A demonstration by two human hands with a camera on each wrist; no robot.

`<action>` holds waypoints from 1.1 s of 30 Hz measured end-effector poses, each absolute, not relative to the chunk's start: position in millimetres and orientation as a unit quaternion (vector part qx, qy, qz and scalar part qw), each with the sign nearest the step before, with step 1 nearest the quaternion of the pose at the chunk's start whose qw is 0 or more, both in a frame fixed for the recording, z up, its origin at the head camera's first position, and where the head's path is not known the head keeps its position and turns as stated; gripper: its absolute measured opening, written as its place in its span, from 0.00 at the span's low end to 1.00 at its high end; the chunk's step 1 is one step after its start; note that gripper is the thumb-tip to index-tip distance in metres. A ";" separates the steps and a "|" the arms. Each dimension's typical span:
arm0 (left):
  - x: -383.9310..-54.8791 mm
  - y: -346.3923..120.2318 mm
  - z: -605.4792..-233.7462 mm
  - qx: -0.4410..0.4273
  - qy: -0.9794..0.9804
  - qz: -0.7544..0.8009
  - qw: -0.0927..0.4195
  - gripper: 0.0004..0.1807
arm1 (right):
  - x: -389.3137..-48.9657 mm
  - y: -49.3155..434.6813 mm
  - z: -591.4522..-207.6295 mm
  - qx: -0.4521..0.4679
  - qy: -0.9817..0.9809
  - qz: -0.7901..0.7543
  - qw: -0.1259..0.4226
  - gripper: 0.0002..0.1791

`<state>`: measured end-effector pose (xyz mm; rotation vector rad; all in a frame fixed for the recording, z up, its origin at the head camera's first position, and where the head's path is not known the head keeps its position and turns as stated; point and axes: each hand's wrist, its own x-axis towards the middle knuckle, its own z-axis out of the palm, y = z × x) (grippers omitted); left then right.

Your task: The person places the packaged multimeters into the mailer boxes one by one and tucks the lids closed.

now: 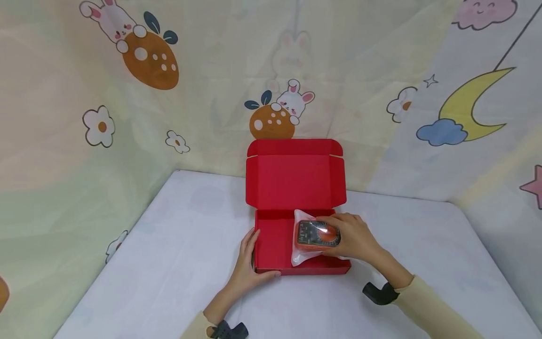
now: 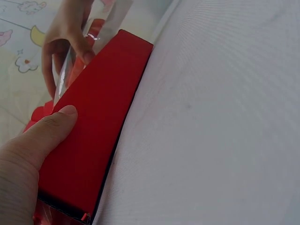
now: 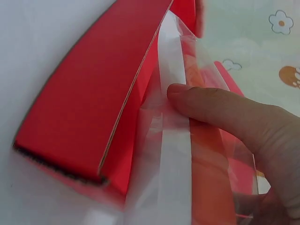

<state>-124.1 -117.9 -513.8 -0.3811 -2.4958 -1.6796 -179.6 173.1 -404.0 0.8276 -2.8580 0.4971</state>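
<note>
An orange-and-black multimeter point(image 1: 318, 234) in a clear plastic bag point(image 1: 301, 257) is over the right part of a red cardboard box point(image 1: 271, 245), its dial and face turned up. My right hand point(image 1: 353, 235) grips the bagged multimeter from its right end. In the right wrist view, the thumb point(image 3: 206, 101) presses on the bag close to the box wall. My left hand point(image 1: 247, 263) holds the box at its front left corner, with the thumb point(image 2: 56, 129) along the front wall and the fingers on the left side.
The box's lid point(image 1: 294, 181) stands raised at the back, its flaps spread. Beneath lies a white table point(image 1: 169, 263), with a cartoon-printed cloth point(image 1: 203, 94) hanging behind it. Dark camera straps point(image 1: 381, 294) are on both wrists.
</note>
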 end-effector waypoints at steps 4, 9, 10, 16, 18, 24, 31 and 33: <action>-125.5 -117.6 -513.3 -0.125 -0.820 -0.557 0.053 0.60 | -183.7 164.3 -403.9 0.280 -0.944 0.168 0.054 0.45; -126.7 -117.3 -514.6 -0.122 -0.818 -0.559 0.050 0.60 | -188.1 152.8 -406.4 0.289 -0.941 0.170 0.045 0.44; -126.8 -117.4 -514.9 -0.122 -0.819 -0.559 0.050 0.60 | -188.6 149.7 -406.6 0.292 -0.940 0.170 0.044 0.43; -127.6 -117.4 -514.8 -0.120 -0.819 -0.558 0.055 0.60 | -192.3 128.1 -408.4 0.306 -0.936 0.172 0.026 0.42; -127.8 -115.9 -514.1 -0.121 -0.819 -0.558 0.054 0.60 | -192.7 123.9 -409.9 0.307 -0.935 0.177 0.018 0.42; -128.0 -113.0 -513.8 -0.127 -0.818 -0.560 0.048 0.60 | -194.0 119.7 -417.9 0.301 -0.938 0.173 0.015 0.42; -124.7 -119.0 -515.2 -0.125 -0.822 -0.553 0.061 0.60 | -194.7 110.1 -423.9 0.306 -0.933 0.188 0.018 0.42; -125.1 -119.6 -515.4 -0.127 -0.821 -0.553 0.062 0.60 | -195.5 108.2 -425.5 0.304 -0.934 0.186 0.016 0.43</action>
